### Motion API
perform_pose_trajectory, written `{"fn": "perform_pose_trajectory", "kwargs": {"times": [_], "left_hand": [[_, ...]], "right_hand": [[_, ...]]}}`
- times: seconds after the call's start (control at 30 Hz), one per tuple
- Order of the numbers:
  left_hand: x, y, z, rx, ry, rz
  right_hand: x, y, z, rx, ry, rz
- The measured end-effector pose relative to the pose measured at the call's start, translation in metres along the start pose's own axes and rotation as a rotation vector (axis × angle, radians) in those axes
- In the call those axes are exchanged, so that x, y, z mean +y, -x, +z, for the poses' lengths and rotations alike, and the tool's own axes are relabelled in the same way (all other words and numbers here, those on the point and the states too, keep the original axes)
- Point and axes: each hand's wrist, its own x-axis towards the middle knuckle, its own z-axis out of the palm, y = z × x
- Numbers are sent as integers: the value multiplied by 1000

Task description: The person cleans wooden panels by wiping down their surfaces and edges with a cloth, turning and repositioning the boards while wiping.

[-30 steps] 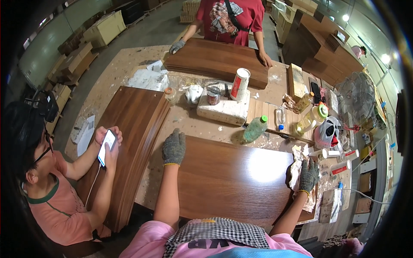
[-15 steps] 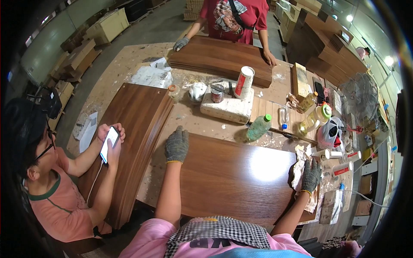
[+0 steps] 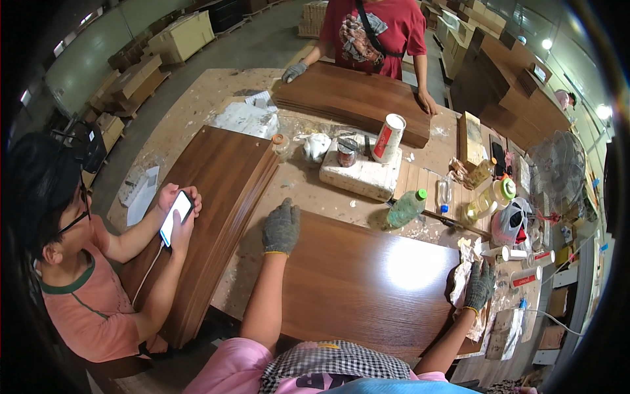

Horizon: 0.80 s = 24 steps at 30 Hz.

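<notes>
A dark brown wood panel (image 3: 367, 282) lies flat in front of me, glossy with a bright light reflection. My left hand (image 3: 281, 227), in a grey knit glove, rests at its far left corner with the fingers stretched out. At the right end, my right hand (image 3: 480, 287) wears a matching glove and lies along the edge, fingers extended. Beside that hand, crumpled whitish paper (image 3: 461, 279) runs along the panel's end. Neither hand visibly grips anything, though the undersides of the fingers are hidden.
A panel stack (image 3: 216, 171) lies left, where a person holds a phone (image 3: 176, 220). Across the table, another person touches a second stack (image 3: 348, 95). A white block (image 3: 361, 177) carries a jar and can; a green bottle (image 3: 407, 209), paper cups (image 3: 526, 277) and a fan (image 3: 558, 167) are rightward.
The whole view has shifted, so things appear slightly further right and lower. Both my hands keep their places at the panel's ends.
</notes>
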Motion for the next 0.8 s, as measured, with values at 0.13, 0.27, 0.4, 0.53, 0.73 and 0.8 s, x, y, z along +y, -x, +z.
{"fn": "perform_pose_trajectory", "kwargs": {"times": [0.13, 0.27, 0.4, 0.53, 0.73, 0.8], "left_hand": [[17, -3, -7, -124, 30, -72], [11, -1, -5, -104, 15, -93], [-5, -1, -6, -121, -106, -47], [17, -6, -8, -51, -86, -49], [12, -4, -11, -89, -13, -138], [12, -3, -15, -124, 14, -163]], "right_hand": [[7, -3, -7, -12, -68, -2], [-2, -4, -6, 4, -74, -54], [-6, -4, -4, -76, -93, -114], [17, -15, 6, -163, -217, -117], [20, -18, 11, -200, -189, -127], [24, -22, 16, -210, -208, -129]]}}
